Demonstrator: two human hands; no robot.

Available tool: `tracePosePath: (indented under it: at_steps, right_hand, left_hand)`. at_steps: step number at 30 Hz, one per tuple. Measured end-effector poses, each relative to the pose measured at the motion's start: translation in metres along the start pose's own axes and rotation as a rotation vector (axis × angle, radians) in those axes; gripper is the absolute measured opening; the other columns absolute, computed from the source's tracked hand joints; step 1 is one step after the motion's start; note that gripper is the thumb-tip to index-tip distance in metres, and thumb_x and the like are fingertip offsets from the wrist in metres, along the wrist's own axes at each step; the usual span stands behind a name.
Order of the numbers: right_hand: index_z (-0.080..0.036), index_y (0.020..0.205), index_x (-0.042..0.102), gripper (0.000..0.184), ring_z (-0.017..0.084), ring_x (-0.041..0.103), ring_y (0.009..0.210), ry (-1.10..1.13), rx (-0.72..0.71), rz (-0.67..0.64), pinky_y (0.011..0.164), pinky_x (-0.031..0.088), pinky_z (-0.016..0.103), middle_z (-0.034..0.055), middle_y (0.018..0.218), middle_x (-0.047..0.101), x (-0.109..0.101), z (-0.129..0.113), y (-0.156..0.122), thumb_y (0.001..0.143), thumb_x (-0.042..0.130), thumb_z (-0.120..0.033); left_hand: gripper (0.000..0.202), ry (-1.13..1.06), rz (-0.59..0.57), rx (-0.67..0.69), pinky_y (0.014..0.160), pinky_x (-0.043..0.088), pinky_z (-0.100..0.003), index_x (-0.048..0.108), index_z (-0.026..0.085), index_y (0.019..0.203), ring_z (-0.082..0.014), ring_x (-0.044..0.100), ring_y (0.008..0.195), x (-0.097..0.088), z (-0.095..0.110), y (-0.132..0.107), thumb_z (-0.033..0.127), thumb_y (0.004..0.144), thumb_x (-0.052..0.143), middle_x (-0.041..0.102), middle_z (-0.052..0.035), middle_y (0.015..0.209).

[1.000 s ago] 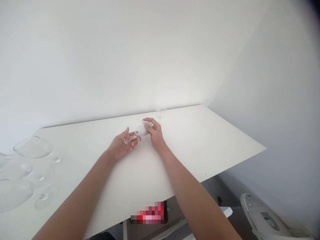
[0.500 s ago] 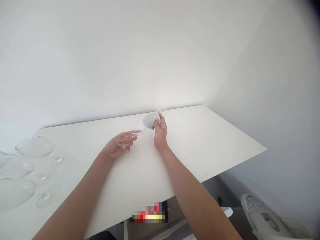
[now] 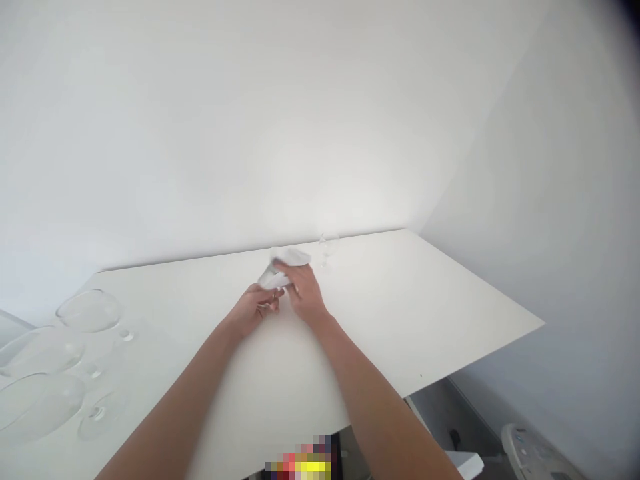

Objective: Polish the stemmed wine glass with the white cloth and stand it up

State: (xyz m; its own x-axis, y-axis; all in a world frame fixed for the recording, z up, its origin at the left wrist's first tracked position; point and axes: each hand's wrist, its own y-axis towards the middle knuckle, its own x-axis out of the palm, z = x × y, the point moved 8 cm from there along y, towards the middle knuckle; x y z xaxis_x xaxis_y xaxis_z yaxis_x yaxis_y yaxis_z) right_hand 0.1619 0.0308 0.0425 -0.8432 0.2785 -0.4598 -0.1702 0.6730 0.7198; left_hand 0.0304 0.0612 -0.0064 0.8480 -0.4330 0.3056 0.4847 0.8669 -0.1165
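My left hand [image 3: 255, 308] grips the stem and foot of a clear wine glass [image 3: 280, 265] that is tilted over the white table [image 3: 400, 307]. My right hand [image 3: 303, 290] is closed on a white cloth [image 3: 295, 257] pressed against the bowl of that glass. The two hands are close together near the middle of the table. A second small stemmed glass [image 3: 327, 248] stands upright just behind and to the right of them, near the wall.
Several large clear wine glasses [image 3: 60, 353] lie and stand at the table's left end. The table's right corner and front edge drop off to the floor, where a white appliance [image 3: 535, 450] sits at the lower right. White walls close the back and right.
My right hand moved the cloth from the raised bowl back down toward my left hand, and the glass tilted lower. The view shifted slightly downward.
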Motion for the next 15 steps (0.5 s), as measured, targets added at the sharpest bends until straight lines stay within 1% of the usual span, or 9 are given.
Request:
tracePosePath:
  at_steps: [1,4,5,7,9,10,11,13,15]
  right_hand:
    - [-0.024,0.144,0.075,0.054,0.027,0.061,0.150,0.002,0.001,0.037,0.140,0.029,0.054,0.0072,0.150,0.075,-0.0031,0.0001,-0.0002,0.097,0.052,-0.012]
    - [-0.024,0.134,0.079,0.044,0.028,0.062,0.150,0.008,-0.099,0.019,0.141,0.027,0.056,0.0064,0.147,0.078,-0.0013,-0.0068,-0.0014,0.097,0.057,-0.016]
    - [-0.025,0.133,0.079,0.043,0.028,0.063,0.149,0.011,-0.096,0.038,0.141,0.028,0.055,0.0063,0.146,0.078,-0.0026,-0.0063,-0.0017,0.097,0.057,-0.016]
    - [-0.025,0.137,0.078,0.046,0.027,0.063,0.149,0.012,-0.064,0.084,0.140,0.030,0.056,0.0072,0.148,0.077,-0.0057,-0.0036,-0.0021,0.099,0.056,-0.015]
    - [-0.027,0.142,0.078,0.048,0.028,0.064,0.148,0.012,-0.105,0.026,0.140,0.030,0.058,0.0071,0.147,0.078,-0.0009,-0.0072,-0.0026,0.099,0.058,-0.017]
    - [-0.029,0.143,0.078,0.049,0.028,0.066,0.145,0.019,-0.124,0.003,0.139,0.032,0.058,0.0068,0.144,0.079,0.0009,-0.0089,-0.0031,0.099,0.058,-0.017]
    - [-0.029,0.144,0.078,0.049,0.028,0.067,0.144,0.035,-0.120,0.018,0.137,0.036,0.057,0.0072,0.142,0.080,-0.0003,-0.0087,-0.0035,0.100,0.058,-0.017]
    - [-0.028,0.144,0.078,0.047,0.028,0.067,0.144,0.094,-0.071,0.099,0.131,0.046,0.053,0.0089,0.144,0.079,-0.0064,-0.0046,-0.0046,0.104,0.056,-0.018]
    - [-0.028,0.142,0.079,0.043,0.027,0.068,0.144,0.163,-0.054,0.096,0.127,0.052,0.049,0.0092,0.145,0.078,-0.0054,-0.0027,-0.0055,0.106,0.057,-0.022]
  left_hand:
    - [0.016,0.010,-0.007,-0.015,0.065,0.053,-0.032,0.074,0.017,0.073,-0.0146,0.060,0.060,0.0003,-0.0023,0.0005,0.022,0.075,0.089,0.069,-0.0050,0.072]
    - [0.014,0.017,0.000,-0.021,0.065,0.053,-0.032,0.074,0.018,0.072,-0.0151,0.060,0.061,-0.0001,-0.0054,0.0016,0.023,0.076,0.087,0.066,-0.0034,0.069]
    - [0.014,0.008,0.001,-0.018,0.065,0.052,-0.032,0.075,0.017,0.073,-0.0150,0.059,0.061,0.0001,-0.0057,0.0020,0.023,0.078,0.087,0.065,-0.0034,0.069]
    - [0.013,-0.043,0.002,-0.020,0.063,0.052,-0.032,0.076,0.017,0.072,-0.0147,0.057,0.059,0.0006,-0.0062,0.0024,0.020,0.079,0.087,0.064,-0.0038,0.067]
    - [0.014,-0.130,0.029,-0.008,0.060,0.051,-0.030,0.074,0.018,0.070,-0.0146,0.056,0.058,-0.0008,-0.0045,0.0023,0.015,0.076,0.086,0.062,-0.0032,0.064]
    - [0.014,-0.177,0.046,0.000,0.060,0.051,-0.029,0.073,0.018,0.070,-0.0139,0.055,0.058,-0.0018,-0.0031,0.0019,0.013,0.075,0.085,0.061,-0.0023,0.064]
    - [0.014,-0.214,0.057,0.003,0.059,0.051,-0.028,0.072,0.018,0.071,-0.0126,0.054,0.058,-0.0020,-0.0017,0.0014,0.011,0.074,0.084,0.060,-0.0016,0.065]
    - [0.016,-0.266,0.052,-0.013,0.059,0.052,-0.025,0.068,0.016,0.072,-0.0099,0.050,0.056,-0.0002,0.0001,0.0002,0.009,0.077,0.081,0.057,0.0000,0.066]
    - [0.018,-0.332,0.047,-0.032,0.057,0.053,-0.023,0.065,0.016,0.073,-0.0085,0.049,0.055,0.0017,0.0017,-0.0009,0.005,0.078,0.079,0.052,0.0021,0.064]
